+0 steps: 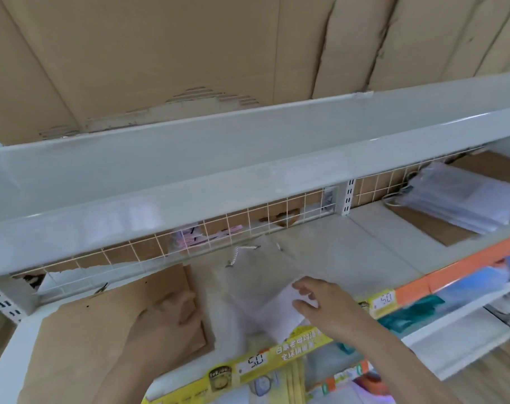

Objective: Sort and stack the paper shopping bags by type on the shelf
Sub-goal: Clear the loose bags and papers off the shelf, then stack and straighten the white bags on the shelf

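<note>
On the middle shelf we've got both hands working. Our left hand lies flat on the brown bags at the near left, fingers straight and pressing down on the stack. Our right hand is on the white bag in the centre, thumb and fingers curled over its near edge, pinching it; the blur hides how firmly. That white bag lies flat just right of the brown stack, its rope handle pointing at the far wire grid. Far right, well apart from both hands, we see a white stack resting on cardboard. Along the near edge runs a yellow price strip.
</note>
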Tool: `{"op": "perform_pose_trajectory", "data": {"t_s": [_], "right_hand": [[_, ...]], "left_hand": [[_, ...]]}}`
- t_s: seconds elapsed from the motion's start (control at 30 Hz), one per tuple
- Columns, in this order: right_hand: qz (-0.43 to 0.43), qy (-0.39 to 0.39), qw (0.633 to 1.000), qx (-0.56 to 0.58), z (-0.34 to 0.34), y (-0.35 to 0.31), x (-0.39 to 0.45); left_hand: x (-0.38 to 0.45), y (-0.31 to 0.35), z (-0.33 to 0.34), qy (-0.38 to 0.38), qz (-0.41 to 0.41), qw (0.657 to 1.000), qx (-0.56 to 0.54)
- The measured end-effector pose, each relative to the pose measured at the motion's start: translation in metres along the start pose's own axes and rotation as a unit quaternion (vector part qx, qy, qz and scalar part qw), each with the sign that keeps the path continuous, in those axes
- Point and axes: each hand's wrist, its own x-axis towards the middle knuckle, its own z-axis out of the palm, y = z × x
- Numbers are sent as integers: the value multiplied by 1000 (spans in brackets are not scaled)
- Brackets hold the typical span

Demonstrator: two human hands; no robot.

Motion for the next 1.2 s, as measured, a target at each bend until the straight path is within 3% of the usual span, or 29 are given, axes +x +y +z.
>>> {"op": "perform_pose_trajectory", "data": {"t_s": [0.3,0.63,1.2], "right_hand": [[44,70,996,-41,-74,77,-59],[47,43,997,-44,-165,191,-100],[140,74,986,-45,-278,368,-137]], "left_hand": [[-11,116,38,-24,127,990,52],[-29,241,102,-12,123,990,64],[13,435,196,-103,196,973,63]]}}
